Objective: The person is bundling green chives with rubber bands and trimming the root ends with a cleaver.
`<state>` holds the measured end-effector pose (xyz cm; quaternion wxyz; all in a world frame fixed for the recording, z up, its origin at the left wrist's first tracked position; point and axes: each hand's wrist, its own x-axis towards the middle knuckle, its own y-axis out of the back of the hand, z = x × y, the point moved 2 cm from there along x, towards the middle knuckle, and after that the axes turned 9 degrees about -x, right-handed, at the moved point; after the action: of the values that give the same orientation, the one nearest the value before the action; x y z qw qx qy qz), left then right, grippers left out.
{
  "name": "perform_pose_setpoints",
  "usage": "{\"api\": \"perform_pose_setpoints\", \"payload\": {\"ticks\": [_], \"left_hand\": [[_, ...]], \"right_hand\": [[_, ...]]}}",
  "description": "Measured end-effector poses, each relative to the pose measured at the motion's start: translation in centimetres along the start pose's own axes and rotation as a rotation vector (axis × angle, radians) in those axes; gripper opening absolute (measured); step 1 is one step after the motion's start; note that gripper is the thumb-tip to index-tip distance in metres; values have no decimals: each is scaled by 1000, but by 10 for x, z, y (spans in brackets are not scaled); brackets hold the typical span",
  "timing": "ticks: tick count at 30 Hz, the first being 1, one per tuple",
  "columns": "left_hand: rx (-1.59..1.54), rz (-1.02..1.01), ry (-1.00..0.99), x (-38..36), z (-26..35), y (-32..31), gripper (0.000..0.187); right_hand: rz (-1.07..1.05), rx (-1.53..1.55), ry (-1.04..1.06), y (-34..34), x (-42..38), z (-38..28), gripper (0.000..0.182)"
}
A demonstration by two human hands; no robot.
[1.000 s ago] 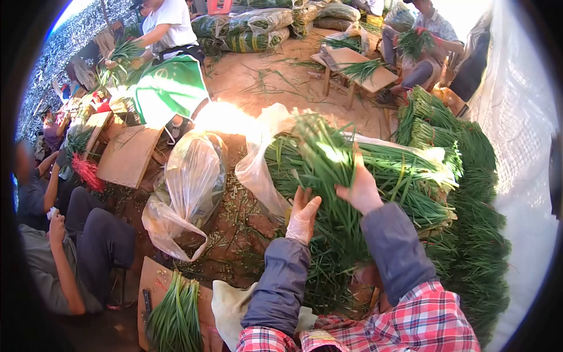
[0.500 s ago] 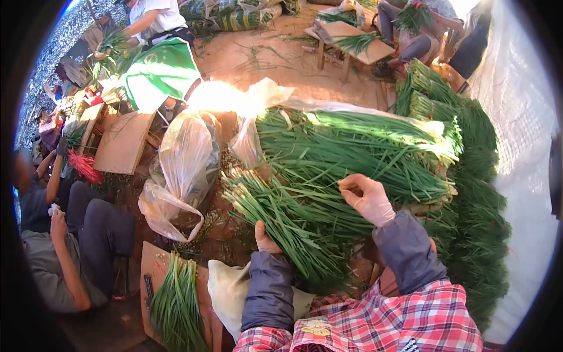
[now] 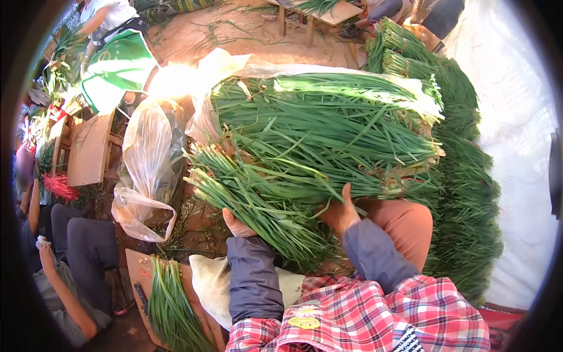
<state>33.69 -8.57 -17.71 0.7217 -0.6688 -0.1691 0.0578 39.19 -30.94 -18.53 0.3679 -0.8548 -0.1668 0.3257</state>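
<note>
A loose bundle of long green stalks with pale ends toward the left lies across my front. My left hand is under its lower left side, thumb raised, its fingers hidden beneath the stalks. On the bundle's right side is my right hand, thumb up and its other fingers mostly hidden by leaves. Just beyond, a large pile of the same greens rests on clear plastic sheeting, pale ends to the right.
Tied bundles line the right side by a white sheet. At lower left, a board holds a knife and greens. A plastic bag lies left. Other people sit and stand around.
My right hand has come down from above the greens to the bundle's right side, and its pinch has opened out. The view has shifted, so the surroundings appear further left and higher.
</note>
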Motion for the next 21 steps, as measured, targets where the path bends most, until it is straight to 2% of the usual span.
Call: {"api": "perform_pose_setpoints", "payload": {"ticks": [2, 3, 4, 6, 7, 10, 11, 15, 18, 19, 21], "left_hand": [[51, 3, -45, -4, 4, -14, 64], [-190, -91, 15, -2, 7, -19, 66], [154, -4, -66, -6, 10, -22, 69], [214, 157, -115, -9, 22, -30, 73], [192, -35, -100, -7, 24, -38, 75], [159, -280, -71, -5, 45, -61, 71], [171, -316, -82, -5, 54, -66, 72], [205, -322, -128, -13, 77, -80, 72], [233, -310, -154, -23, 91, -89, 72], [240, -308, -156, -26, 94, -93, 73], [245, -303, -162, -31, 99, -98, 73]], "right_hand": [[286, 201, 6, 27, 27, -1, 106], [433, 297, 9, 35, 31, -4, 107], [437, 333, 73, 42, 33, -5, 107], [439, 411, 204, 45, 35, -5, 107], [413, 488, 195, 58, 34, -9, 95], [334, 319, 200, 57, 22, -33, 82], [495, 276, 168, 59, 23, -38, 61], [604, 378, 189, 62, 15, -51, 37], [507, 369, 275, 36, -19, -62, 34], [511, 322, 283, 12, -36, -75, 39], [441, 210, 347, -32, -61, -104, 36]]}}
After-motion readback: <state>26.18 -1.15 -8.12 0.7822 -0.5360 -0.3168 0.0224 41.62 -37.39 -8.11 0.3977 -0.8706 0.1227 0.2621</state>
